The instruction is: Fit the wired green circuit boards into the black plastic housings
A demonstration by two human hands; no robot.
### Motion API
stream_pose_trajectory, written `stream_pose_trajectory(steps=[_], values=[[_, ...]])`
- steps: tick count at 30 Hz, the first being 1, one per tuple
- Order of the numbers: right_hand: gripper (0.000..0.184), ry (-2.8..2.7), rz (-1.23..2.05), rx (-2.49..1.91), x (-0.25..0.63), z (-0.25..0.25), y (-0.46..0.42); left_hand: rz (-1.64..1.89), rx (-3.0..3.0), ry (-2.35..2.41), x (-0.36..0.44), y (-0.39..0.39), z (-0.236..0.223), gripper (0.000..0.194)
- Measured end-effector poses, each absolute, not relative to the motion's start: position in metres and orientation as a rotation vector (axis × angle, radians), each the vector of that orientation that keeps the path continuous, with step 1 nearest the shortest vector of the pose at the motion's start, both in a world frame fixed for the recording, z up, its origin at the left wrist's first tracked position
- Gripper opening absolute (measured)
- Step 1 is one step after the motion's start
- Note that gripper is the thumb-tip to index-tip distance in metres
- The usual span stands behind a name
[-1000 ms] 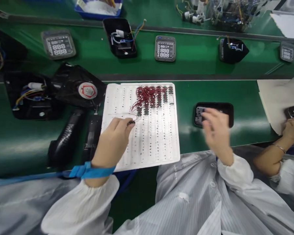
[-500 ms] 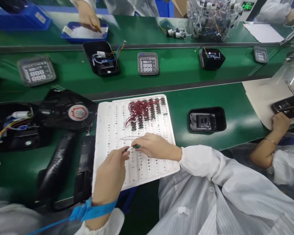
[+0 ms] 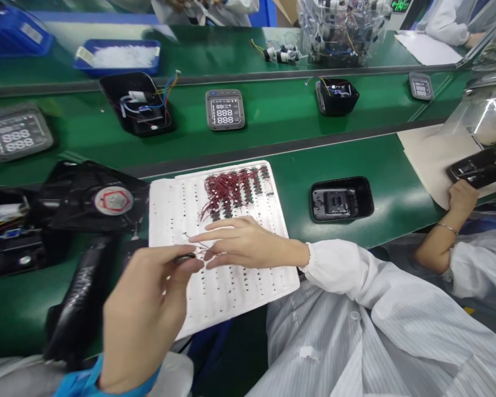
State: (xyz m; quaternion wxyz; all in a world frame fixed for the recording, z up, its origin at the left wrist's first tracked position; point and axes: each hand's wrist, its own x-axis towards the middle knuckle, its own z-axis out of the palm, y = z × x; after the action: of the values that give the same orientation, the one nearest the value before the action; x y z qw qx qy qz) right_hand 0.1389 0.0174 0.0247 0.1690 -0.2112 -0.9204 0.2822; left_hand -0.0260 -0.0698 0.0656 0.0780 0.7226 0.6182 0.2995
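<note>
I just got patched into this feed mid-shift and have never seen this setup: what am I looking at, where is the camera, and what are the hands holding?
The camera sits on a worker's head, looking down at their own two bare hands; no machine is involved. The left hand pinches a small dark part with thin wires between thumb and fingers. The right hand lies flat, fingers spread, on a white tray, which carries a cluster of red-wired parts at its far end. The tray rests on a green bench. An open black housing sits to the right. Display panels lie on the belt behind. The arm at far right belongs to a co-worker.
</note>
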Motion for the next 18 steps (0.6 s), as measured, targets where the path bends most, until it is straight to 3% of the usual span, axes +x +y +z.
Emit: stream_pose_trajectory(steps=[3, 7, 12, 18], values=[[0.03, -2.485, 0.871, -0.584, 0.151, 0.039, 0.019, 1.102, 2.074, 1.775, -0.011, -0.07, 0.079, 0.006], [0.027, -2.27, 0.937, -0.495, 0.191, 0.058, 0.013, 1.125, 2.211, 1.563, 0.01, -0.063, 0.098, 0.017], [0.026, -2.084, 0.971, -0.654, 0.245, 0.077, 0.008, 0.93, 2.457, 1.515, 0.041, -0.042, 0.108, 0.005], [0.022, -2.281, 0.819, -0.994, 0.28, 0.083, 0.023, 0.496, 2.502, 1.405, 0.078, 0.004, 0.097, 0.012]])
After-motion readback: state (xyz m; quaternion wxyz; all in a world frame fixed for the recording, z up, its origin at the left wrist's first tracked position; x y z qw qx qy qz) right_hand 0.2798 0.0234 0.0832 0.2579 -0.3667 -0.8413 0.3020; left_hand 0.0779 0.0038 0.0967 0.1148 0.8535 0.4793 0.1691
